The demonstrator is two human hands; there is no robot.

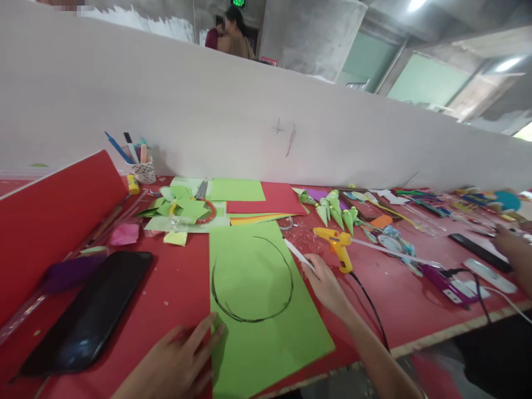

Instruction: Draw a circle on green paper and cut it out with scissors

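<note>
A sheet of green paper [257,349] lies on the red table, with a rough black circle [254,320] drawn on it; the line has a gap at the upper left. My right hand [326,282] grips a white marker pen [300,256], whose tip points up and left by the paper's right edge. At the lower left, my left hand [178,354] rests with fingers stretched out, fingertips touching the paper's left edge. Just right of the pen lies a yellow glue gun [337,244] with a black cord. Behind the sheet are stacked green [236,189] and red paper [285,197].
A black phone [89,310] lies on the left, near a red board [54,221]. Scissors [201,190], paper scraps and a pen cup [142,170] stand further back. Folded green cones [334,210] and a purple power strip [446,285] are on the right. Another person's hand [513,252] is at far right.
</note>
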